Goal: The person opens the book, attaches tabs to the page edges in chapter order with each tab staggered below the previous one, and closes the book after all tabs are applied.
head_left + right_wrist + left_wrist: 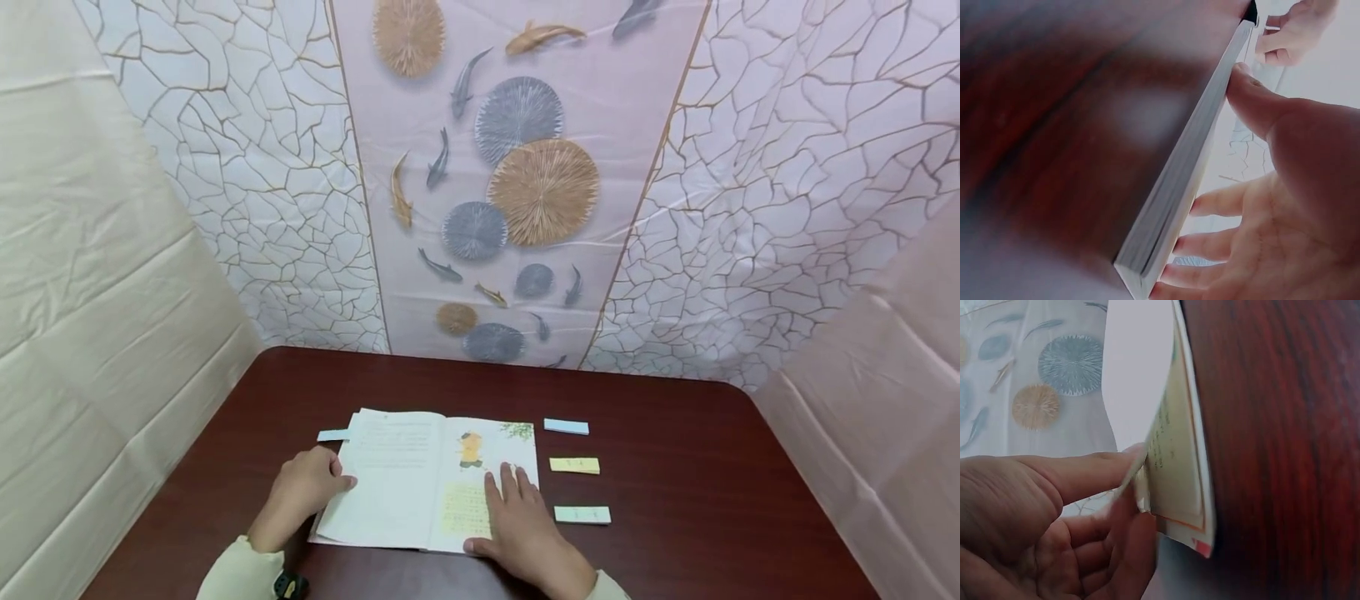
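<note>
An open book (390,500) lies on the table, with text on its left page and a yellow-clothed cartoon figure on its right page. At the left edge, my left hand (303,487) pinches a page (1138,375) between thumb and fingers. In the left wrist view that page is lifted away from the printed sheet (1175,450) beneath it. My right hand (525,525) rests on the lower right page, its fingers spread and fairly straight. In the right wrist view, the right hand's fingertips and thumb touch the book near its edges. A light blue paper tab (333,435) sticks out past the book's upper left edge.
Right of the book, a blue note strip (566,427), a yellow one (574,466) and a pale green one (582,515) lie in a column on the dark red table (675,483). Patterned cloth (480,275) hangs behind the table, and plain cloth hangs at both sides.
</note>
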A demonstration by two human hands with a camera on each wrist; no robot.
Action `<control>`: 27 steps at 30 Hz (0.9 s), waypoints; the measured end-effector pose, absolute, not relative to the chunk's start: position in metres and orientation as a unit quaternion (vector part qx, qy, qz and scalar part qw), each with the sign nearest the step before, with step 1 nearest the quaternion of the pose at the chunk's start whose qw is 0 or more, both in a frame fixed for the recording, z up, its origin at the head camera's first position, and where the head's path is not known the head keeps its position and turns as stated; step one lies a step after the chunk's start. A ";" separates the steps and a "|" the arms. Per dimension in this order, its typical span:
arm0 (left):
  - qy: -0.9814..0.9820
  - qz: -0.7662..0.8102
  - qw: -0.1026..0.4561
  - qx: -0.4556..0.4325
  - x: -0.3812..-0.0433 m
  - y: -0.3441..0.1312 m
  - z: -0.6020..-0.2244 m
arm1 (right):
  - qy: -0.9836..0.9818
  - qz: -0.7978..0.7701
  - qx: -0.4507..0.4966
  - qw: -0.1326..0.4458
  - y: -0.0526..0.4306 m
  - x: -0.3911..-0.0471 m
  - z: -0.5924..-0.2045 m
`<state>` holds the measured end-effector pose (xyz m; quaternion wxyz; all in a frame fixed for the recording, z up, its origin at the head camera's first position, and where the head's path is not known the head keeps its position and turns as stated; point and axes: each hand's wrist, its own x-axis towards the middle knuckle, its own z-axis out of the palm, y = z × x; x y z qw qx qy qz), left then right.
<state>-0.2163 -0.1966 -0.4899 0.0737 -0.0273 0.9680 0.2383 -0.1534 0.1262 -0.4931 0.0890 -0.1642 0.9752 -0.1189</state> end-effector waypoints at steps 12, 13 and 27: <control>0.948 0.247 -0.042 0.196 -0.195 -0.127 -0.487 | 0.973 -0.140 -0.159 0.087 0.127 -0.153 -0.498; 0.943 0.253 -0.024 0.214 -0.193 -0.120 -0.488 | 0.972 -0.145 -0.162 0.086 0.127 -0.154 -0.498; 0.941 0.247 0.100 0.210 -0.186 -0.093 -0.501 | 0.965 -0.172 -0.181 0.084 0.134 -0.152 -0.498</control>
